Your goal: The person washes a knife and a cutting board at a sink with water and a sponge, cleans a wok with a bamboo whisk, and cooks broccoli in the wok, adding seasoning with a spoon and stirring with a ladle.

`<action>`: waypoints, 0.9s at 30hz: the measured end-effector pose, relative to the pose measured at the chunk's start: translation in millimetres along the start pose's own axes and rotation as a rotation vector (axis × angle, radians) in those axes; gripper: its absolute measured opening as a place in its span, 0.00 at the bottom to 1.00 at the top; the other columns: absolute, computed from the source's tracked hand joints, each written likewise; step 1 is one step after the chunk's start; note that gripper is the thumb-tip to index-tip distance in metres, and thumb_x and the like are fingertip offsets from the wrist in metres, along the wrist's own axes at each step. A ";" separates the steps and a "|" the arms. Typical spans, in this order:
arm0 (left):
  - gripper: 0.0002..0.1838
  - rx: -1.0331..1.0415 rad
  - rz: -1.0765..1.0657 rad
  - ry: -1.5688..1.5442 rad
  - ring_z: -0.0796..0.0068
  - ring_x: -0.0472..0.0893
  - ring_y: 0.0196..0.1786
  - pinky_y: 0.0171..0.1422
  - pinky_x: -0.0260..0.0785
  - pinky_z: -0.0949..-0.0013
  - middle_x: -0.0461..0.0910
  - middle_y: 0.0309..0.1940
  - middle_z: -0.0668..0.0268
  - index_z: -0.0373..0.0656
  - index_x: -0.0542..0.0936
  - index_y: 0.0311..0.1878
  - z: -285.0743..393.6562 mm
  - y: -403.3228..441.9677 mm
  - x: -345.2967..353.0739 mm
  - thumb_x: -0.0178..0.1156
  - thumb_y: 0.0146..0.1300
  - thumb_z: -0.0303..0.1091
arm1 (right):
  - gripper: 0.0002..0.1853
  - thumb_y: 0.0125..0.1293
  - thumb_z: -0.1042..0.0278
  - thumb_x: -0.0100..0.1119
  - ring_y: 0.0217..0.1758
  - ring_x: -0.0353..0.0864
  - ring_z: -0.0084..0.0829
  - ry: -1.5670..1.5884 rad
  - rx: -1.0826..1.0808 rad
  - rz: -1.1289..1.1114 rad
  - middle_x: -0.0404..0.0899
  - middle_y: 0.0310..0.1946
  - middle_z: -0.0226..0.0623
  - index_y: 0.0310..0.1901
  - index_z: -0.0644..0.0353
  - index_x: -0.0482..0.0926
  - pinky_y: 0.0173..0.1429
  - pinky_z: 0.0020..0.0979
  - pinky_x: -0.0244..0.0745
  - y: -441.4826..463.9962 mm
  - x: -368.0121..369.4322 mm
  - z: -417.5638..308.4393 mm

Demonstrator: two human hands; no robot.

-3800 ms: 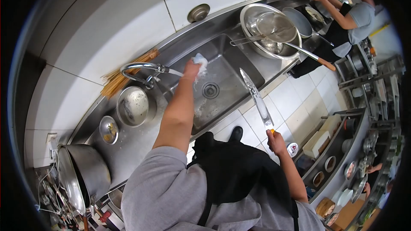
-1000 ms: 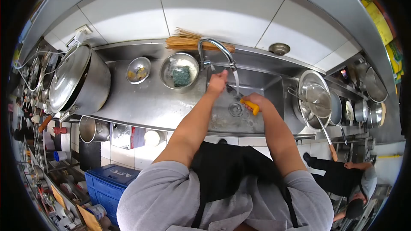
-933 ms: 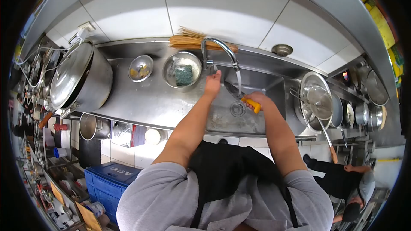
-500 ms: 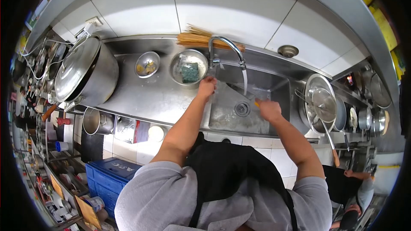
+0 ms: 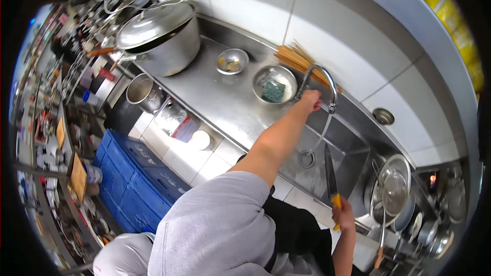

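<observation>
My right hand (image 5: 344, 213) is closed around the yellow handle of a kitchen knife (image 5: 331, 174). The dark blade points up and away over the right part of the sink (image 5: 353, 174). My left hand (image 5: 313, 100) has its fingers curled beside the base of the curved tap (image 5: 335, 92); whatever lies inside them is hidden. Water runs from the spout into the basin near the drain (image 5: 307, 159). Left of that hand, a metal bowl (image 5: 259, 91) holds a green scouring sponge (image 5: 273, 92) and whitish suds.
Behind the tap lies a bundle of thin wooden sticks (image 5: 299, 61). A small bowl (image 5: 244, 66) with yellowish bits and a large lidded pot (image 5: 179, 46) stand left. Strainers (image 5: 395, 191) and pans crowd the right. A blue crate (image 5: 130, 174) is on the floor.
My right hand has drawn the knife back toward me, out of the basin's middle. My left hand has moved up to the tap's base. The view has turned, tilting the counter.
</observation>
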State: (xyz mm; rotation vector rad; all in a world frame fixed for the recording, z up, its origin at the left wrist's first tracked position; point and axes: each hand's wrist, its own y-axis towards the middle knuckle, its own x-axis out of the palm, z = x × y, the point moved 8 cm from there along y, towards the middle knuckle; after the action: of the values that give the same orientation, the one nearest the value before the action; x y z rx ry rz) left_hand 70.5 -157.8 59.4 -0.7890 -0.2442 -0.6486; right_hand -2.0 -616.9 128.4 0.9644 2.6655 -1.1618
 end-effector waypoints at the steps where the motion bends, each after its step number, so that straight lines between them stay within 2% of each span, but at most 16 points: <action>1: 0.10 0.003 -0.014 -0.004 0.68 0.77 0.26 0.32 0.72 0.58 0.77 0.28 0.61 0.42 0.77 0.41 10.7 0.7 6.1 0.57 0.62 0.38 | 0.21 0.65 0.72 0.52 0.19 0.68 0.18 0.065 0.051 -0.010 0.72 0.23 0.27 0.60 0.58 0.70 0.24 0.21 0.65 -11.2 1.0 8.5; 2: 0.10 0.055 -0.166 -0.108 0.68 0.78 0.26 0.30 0.72 0.59 0.77 0.28 0.62 0.42 0.78 0.41 0.7 36.4 12.3 0.58 0.62 0.37 | 0.21 0.65 0.72 0.52 0.19 0.68 0.18 0.051 0.049 -0.037 0.72 0.23 0.27 0.60 0.58 0.70 0.24 0.21 0.65 -20.7 5.9 10.7; 3: 0.10 0.043 -0.087 0.088 0.68 0.78 0.27 0.28 0.72 0.60 0.77 0.27 0.63 0.42 0.78 0.40 15.3 11.6 8.4 0.58 0.62 0.38 | 0.23 0.65 0.73 0.52 0.17 0.68 0.20 0.148 0.062 -0.025 0.72 0.22 0.29 0.62 0.59 0.68 0.21 0.22 0.64 -30.6 9.3 13.6; 4: 0.10 0.091 -0.175 0.242 0.69 0.78 0.28 0.27 0.71 0.61 0.78 0.27 0.63 0.42 0.78 0.38 6.8 33.3 6.1 0.58 0.62 0.39 | 0.25 0.65 0.74 0.51 0.16 0.68 0.22 0.244 0.075 -0.014 0.71 0.22 0.31 0.65 0.61 0.65 0.19 0.22 0.64 -39.2 12.5 15.4; 5: 0.12 0.313 -0.326 0.572 0.70 0.79 0.29 0.28 0.72 0.62 0.78 0.29 0.63 0.42 0.77 0.44 6.7 40.2 5.4 0.59 0.63 0.39 | 0.28 0.65 0.73 0.53 0.15 0.68 0.22 0.328 0.103 -0.042 0.72 0.22 0.31 0.67 0.61 0.62 0.18 0.22 0.63 -46.3 17.9 17.7; 7: 0.17 0.318 -0.204 0.325 0.72 0.79 0.32 0.32 0.73 0.66 0.79 0.33 0.65 0.43 0.75 0.53 30.6 -46.1 -18.5 0.59 0.63 0.39 | 0.27 0.64 0.73 0.53 0.16 0.69 0.22 0.400 0.114 -0.071 0.72 0.22 0.32 0.66 0.61 0.64 0.19 0.21 0.64 -55.2 18.9 33.4; 9: 0.21 0.343 -0.236 0.225 0.75 0.79 0.35 0.35 0.72 0.70 0.80 0.37 0.66 0.44 0.72 0.59 39.0 -113.7 -55.9 0.59 0.64 0.37 | 0.27 0.65 0.72 0.54 0.18 0.69 0.22 0.364 0.090 -0.130 0.73 0.24 0.33 0.66 0.62 0.64 0.22 0.22 0.64 -51.4 27.8 22.3; 11: 0.20 0.338 -0.293 0.141 0.76 0.79 0.37 0.34 0.72 0.73 0.80 0.37 0.66 0.44 0.73 0.59 27.6 -160.0 -121.1 0.60 0.66 0.38 | 0.27 0.65 0.69 0.55 0.24 0.70 0.23 0.300 0.074 -0.196 0.73 0.29 0.33 0.65 0.63 0.65 0.28 0.23 0.65 -61.4 37.2 8.2; 15: 0.19 0.262 0.027 0.343 0.76 0.80 0.38 0.35 0.72 0.74 0.80 0.38 0.66 0.43 0.74 0.57 22.5 -239.5 -296.4 0.60 0.65 0.36 | 0.27 0.66 0.63 0.58 0.36 0.72 0.24 0.148 0.004 -0.340 0.75 0.39 0.34 0.64 0.66 0.67 0.41 0.26 0.66 -72.5 71.6 -45.5; 18: 0.18 0.313 0.225 0.278 0.75 0.81 0.40 0.42 0.74 0.71 0.81 0.40 0.66 0.42 0.74 0.56 46.6 -301.2 -414.1 0.58 0.64 0.35 | 0.28 0.66 0.59 0.60 0.44 0.73 0.24 0.006 -0.048 -0.480 0.76 0.46 0.35 0.63 0.68 0.68 0.50 0.27 0.67 -78.6 124.7 -93.9; 21: 0.17 0.413 0.430 0.182 0.78 0.79 0.37 0.37 0.72 0.72 0.80 0.38 0.69 0.43 0.76 0.54 72.3 -368.4 -510.7 0.59 0.62 0.35 | 0.29 0.67 0.55 0.61 0.53 0.75 0.25 -0.139 -0.101 -0.613 0.78 0.53 0.36 0.61 0.70 0.70 0.59 0.29 0.68 -89.0 200.2 -138.2; 22: 0.16 0.431 0.456 0.170 0.78 0.79 0.35 0.36 0.72 0.72 0.80 0.35 0.70 0.43 0.75 0.53 75.7 -382.7 -542.5 0.59 0.62 0.34 | 0.43 0.63 0.37 0.58 0.61 0.70 0.29 -0.221 -0.167 -0.638 0.72 0.60 0.39 0.66 0.69 0.64 0.66 0.31 0.63 -87.4 231.8 -155.5; 23: 0.15 0.464 0.455 0.161 0.79 0.78 0.33 0.35 0.72 0.72 0.80 0.33 0.69 0.43 0.76 0.52 78.6 -395.4 -572.2 0.59 0.62 0.34 | 0.43 0.63 0.37 0.58 0.61 0.70 0.29 -0.237 -0.188 -0.664 0.72 0.60 0.39 0.66 0.69 0.64 0.66 0.31 0.63 -75.8 269.2 -167.0; 25: 0.15 0.471 0.540 0.242 0.79 0.78 0.33 0.35 0.72 0.71 0.80 0.32 0.68 0.42 0.76 0.51 83.3 -431.1 -628.6 0.59 0.62 0.34 | 0.21 0.67 0.70 0.57 0.40 0.77 0.18 -0.271 -0.259 -0.712 0.79 0.37 0.28 0.60 0.64 0.70 0.49 0.22 0.71 -58.6 358.1 -192.4; 26: 0.17 0.442 0.575 0.313 0.74 0.80 0.39 0.41 0.74 0.68 0.81 0.39 0.63 0.41 0.76 0.54 84.7 -449.5 -653.2 0.58 0.63 0.35 | 0.20 0.66 0.70 0.58 0.49 0.76 0.19 -0.301 -0.264 -0.780 0.79 0.45 0.27 0.58 0.65 0.72 0.58 0.24 0.67 -66.0 394.0 -209.9; 27: 0.17 0.444 0.600 0.299 0.74 0.80 0.39 0.41 0.74 0.68 0.81 0.39 0.63 0.41 0.76 0.54 84.8 -467.4 -675.3 0.58 0.63 0.35 | 0.20 0.66 0.70 0.58 0.49 0.76 0.19 -0.318 -0.266 -0.803 0.79 0.45 0.27 0.58 0.65 0.72 0.58 0.24 0.67 -62.7 433.7 -219.4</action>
State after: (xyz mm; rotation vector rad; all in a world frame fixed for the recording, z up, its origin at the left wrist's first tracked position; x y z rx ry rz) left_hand -745.8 -39.1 95.1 -0.2991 0.1242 -0.1244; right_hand -347.3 -274.8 191.0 -0.3557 2.8623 -0.8854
